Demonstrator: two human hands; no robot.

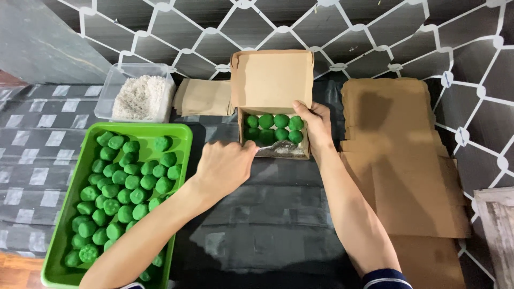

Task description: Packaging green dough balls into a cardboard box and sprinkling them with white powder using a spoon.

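A clear tub of white shreds is sitting far left of the fingers, flattened cardboard sheets are lying stacked just right of them, and folded brown paper is resting on the counter beyond.

An open brown cardboard box stands at the middle of the tabletop, its lid raised upright, with green balls in rows inside. Just left of it lies a stack of flat brown box blanks. To the right, more flattened brown cardboard lies spread out. No labels, signs or screens show.
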